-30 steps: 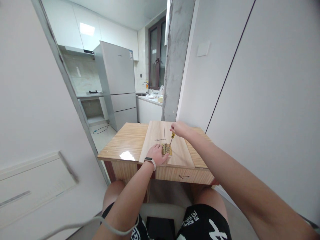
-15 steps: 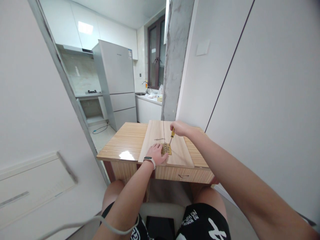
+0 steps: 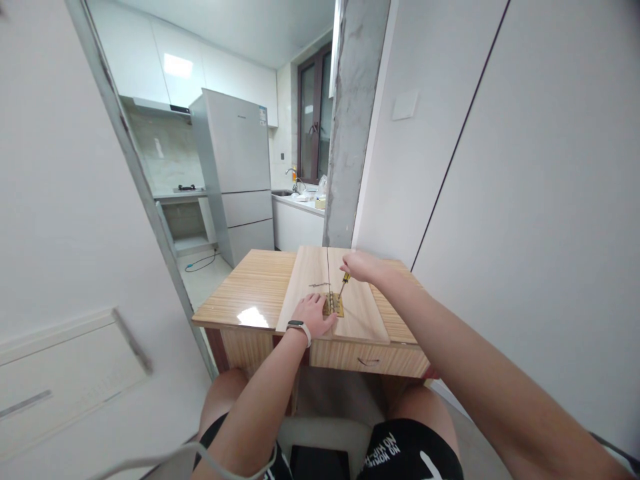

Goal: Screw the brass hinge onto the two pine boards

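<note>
Two pale wooden boards (image 3: 307,267) lie side by side on one striped wooden desk (image 3: 250,287), one brass-coloured metal hinge (image 3: 340,309) across their seam. One left hand (image 3: 313,315) lies flat over its left part; one right hand (image 3: 359,265) clasps one yellow-handled screwdriver (image 3: 345,280), tip at its right leaf.

Two boards (image 3: 367,319) lay side by side on the worktop (image 3: 250,283); hinge (image 3: 341,309) spanned both. Left grip (image 3: 312,313) rested on the left board, at the hinge's left side. Right grip (image 3: 359,265) sat above the right board, around the screwdriver (image 3: 346,278), tip at hinge's right leaf. Fridge (image 3: 240,150) stood behind worktop, sink (image 3: 283,193) to its right.
</note>
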`<state>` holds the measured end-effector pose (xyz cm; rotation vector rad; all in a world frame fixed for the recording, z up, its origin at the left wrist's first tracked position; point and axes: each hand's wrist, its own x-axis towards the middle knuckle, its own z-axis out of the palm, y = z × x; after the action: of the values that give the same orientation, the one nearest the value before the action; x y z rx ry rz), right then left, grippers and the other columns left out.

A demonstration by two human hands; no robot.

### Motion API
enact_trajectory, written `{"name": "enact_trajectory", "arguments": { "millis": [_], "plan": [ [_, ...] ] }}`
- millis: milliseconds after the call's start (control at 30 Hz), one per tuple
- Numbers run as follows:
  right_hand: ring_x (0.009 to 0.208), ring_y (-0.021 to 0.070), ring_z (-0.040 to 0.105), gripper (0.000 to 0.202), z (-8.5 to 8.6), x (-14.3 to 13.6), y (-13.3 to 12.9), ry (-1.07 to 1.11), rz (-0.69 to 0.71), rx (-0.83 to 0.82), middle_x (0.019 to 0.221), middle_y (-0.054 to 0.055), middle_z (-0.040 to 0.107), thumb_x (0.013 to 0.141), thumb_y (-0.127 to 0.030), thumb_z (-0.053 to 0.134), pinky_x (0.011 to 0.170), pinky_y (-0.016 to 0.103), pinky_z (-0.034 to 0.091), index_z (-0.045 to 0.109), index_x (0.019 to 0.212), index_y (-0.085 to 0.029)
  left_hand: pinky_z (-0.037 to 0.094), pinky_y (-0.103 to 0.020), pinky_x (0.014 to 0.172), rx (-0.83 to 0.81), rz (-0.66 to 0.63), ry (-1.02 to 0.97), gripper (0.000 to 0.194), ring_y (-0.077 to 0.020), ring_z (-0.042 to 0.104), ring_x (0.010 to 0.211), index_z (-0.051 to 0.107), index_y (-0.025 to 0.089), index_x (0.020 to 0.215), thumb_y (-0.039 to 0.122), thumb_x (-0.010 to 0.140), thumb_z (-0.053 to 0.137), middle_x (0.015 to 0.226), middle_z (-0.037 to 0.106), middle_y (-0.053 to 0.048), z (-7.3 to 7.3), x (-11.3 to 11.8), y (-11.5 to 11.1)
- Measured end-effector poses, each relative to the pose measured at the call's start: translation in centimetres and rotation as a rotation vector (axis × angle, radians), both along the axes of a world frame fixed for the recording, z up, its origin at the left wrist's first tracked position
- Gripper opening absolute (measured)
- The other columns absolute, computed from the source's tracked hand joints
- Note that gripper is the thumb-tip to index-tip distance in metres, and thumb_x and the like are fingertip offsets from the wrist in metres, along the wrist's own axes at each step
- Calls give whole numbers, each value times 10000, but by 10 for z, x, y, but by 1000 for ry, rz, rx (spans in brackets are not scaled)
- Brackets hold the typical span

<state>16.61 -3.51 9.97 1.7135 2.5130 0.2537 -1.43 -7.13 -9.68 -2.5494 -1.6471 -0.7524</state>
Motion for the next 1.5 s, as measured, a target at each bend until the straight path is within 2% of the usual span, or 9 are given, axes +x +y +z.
{"name": "enact_trajectory", "arguments": {
  "millis": [167, 300, 533, 667, 800, 900, 1033, 1133, 1500],
  "plan": [
    [1038, 219, 689, 209, -7, -4, -2, 31, 33, -18, 1201, 170, 738, 1028, -178, 556, 785, 253, 435, 710, 1153, -112, 426, -481, 1112, 4, -3, -3, 630, -339, 524, 1318, 580, 214, 1414, 638, 951, 533, 1371, 628, -142, -1, 0, 0],
    [1018, 189, 667, 237, -8, -5, -6, 35, 78, -42, 1235, 122, 712, 944, -49, 579, 759, 237, 412, 708, 1117, -146, 418, -482, 1120, -13, 1, 3, 627, -340, 521, 1325, 574, 226, 1420, 638, 950, 535, 1385, 625, -138, 1, -1, -1],
    [1003, 201, 672, 231, -5, -9, -7, 18, 70, -98, 1189, 109, 738, 921, -107, 660, 734, 248, 413, 711, 1137, -171, 409, -492, 1126, -38, -8, 4, 642, -347, 505, 1346, 550, 218, 1441, 640, 959, 520, 1395, 618, -149, 6, -2, -4],
    [1003, 219, 693, 203, -6, -8, -3, -4, 35, -79, 1175, 134, 761, 984, -190, 616, 769, 269, 440, 742, 1140, -162, 407, -483, 1126, -43, -9, 9, 633, -345, 507, 1344, 563, 215, 1426, 642, 960, 518, 1393, 619, -148, 7, -1, -4],
    [1034, 239, 705, 301, -9, -3, -2, -21, 38, -31, 1175, 163, 763, 1057, -316, 520, 814, 286, 456, 768, 1123, -158, 410, -472, 1116, -41, -7, 10, 630, -339, 519, 1328, 565, 216, 1421, 646, 964, 514, 1374, 626, -146, 6, 0, -4],
    [1020, 238, 707, 309, -8, -1, -5, -26, 30, -50, 1164, 166, 759, 1052, -356, 542, 793, 281, 453, 762, 1119, -150, 407, -470, 1115, -38, -5, 13, 641, -338, 519, 1325, 560, 211, 1430, 651, 966, 507, 1371, 625, -149, 5, 0, -4],
    [1021, 213, 688, 248, -6, -1, -9, 17, 51, -96, 1261, 136, 719, 936, -221, 701, 747, 254, 440, 718, 1176, -165, 411, -467, 1112, -24, -6, 17, 645, -337, 526, 1315, 563, 206, 1428, 653, 966, 510, 1360, 631, -149, 4, 0, -4],
    [1024, 200, 676, 288, -7, -2, -8, 48, 82, -112, 1227, 99, 728, 883, -106, 702, 727, 243, 425, 709, 1160, -185, 417, -467, 1109, -20, -2, 16, 644, -338, 529, 1314, 566, 206, 1427, 650, 964, 516, 1359, 635, -146, 4, -1, -3],
    [989, 194, 686, 208, -19, -3, 11, 80, 90, -75, 1120, 71, 766, 866, -128, 727, 687, 243, 408, 732, 1062, -197, 387, -487, 1135, -56, -1, 22, 637, -348, 497, 1354, 555, 218, 1444, 636, 966, 500, 1406, 613, -149, 8, 0, -5]
  ]
}}
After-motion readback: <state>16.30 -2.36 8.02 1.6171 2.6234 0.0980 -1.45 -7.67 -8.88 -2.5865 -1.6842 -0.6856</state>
